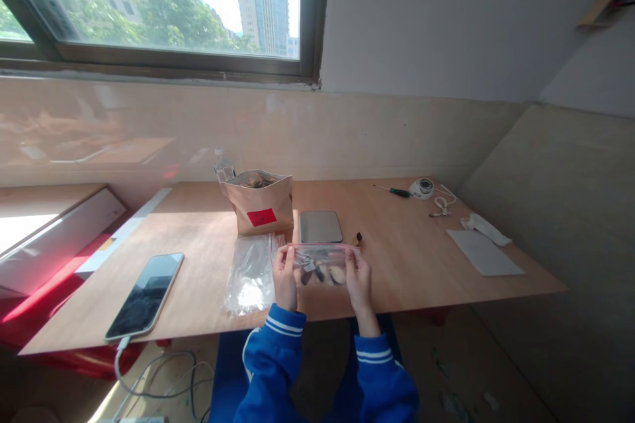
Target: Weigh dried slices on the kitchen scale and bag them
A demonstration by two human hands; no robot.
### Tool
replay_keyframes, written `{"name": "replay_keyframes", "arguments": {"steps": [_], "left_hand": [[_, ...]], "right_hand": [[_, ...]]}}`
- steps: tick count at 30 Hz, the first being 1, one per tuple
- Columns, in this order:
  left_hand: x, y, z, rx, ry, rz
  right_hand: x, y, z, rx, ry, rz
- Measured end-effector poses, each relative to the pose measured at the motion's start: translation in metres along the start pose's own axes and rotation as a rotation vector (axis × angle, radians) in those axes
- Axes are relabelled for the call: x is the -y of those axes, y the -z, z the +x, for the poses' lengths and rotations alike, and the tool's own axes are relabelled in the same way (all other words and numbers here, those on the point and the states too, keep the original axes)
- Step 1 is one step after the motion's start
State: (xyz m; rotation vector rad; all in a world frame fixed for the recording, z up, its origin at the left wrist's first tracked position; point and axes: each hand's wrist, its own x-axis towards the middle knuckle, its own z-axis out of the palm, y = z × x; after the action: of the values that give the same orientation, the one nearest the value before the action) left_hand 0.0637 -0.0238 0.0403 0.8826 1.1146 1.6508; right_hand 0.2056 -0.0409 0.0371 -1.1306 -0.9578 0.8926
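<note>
Between my two hands a clear zip bag (322,264) is stretched by its pink-lined top edge. Several dark and pale pieces lie inside; I cannot make out their kind. My left hand (284,277) pinches the left end of the zip, and my right hand (359,277) pinches the right end. Just beyond the bag sits a flat scale (321,227) with a silver top. A small dark and tan piece (358,238) lies to the right of it. Left of my left hand lies a stack of clear plastic bags (248,274).
An open brown paper bag (262,201) with a red label stands behind the clear bags, a bottle (223,165) behind it. A phone (146,294) with a cable is at left. At right are a screwdriver (398,192), a white dome camera (421,188) and a white sheet (483,253).
</note>
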Motion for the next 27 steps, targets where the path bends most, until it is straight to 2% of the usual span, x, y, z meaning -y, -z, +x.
{"name": "replay_keyframes", "arguments": {"steps": [3, 10, 15, 17, 21, 27], "left_hand": [[0.004, -0.001, 0.002, -0.018, 0.011, -0.011], [-0.017, 0.008, -0.003, 0.117, -0.017, 0.147], [-0.013, -0.003, -0.015, 0.29, -0.075, 0.242], [-0.012, -0.006, -0.018, 0.248, -0.096, 0.24], [-0.013, -0.003, -0.016, 0.035, -0.111, 0.209], [-0.011, 0.004, -0.011, 0.057, -0.079, 0.185]], "right_hand": [[-0.007, -0.006, -0.002, -0.062, -0.035, 0.013], [-0.003, 0.007, 0.002, -0.222, 0.021, -0.029], [0.009, -0.003, -0.005, -0.151, 0.078, -0.077], [0.011, -0.006, -0.008, -0.154, 0.083, -0.086], [0.008, 0.002, -0.006, -0.275, 0.046, -0.066], [0.005, 0.013, -0.002, -0.263, 0.037, 0.01]]}}
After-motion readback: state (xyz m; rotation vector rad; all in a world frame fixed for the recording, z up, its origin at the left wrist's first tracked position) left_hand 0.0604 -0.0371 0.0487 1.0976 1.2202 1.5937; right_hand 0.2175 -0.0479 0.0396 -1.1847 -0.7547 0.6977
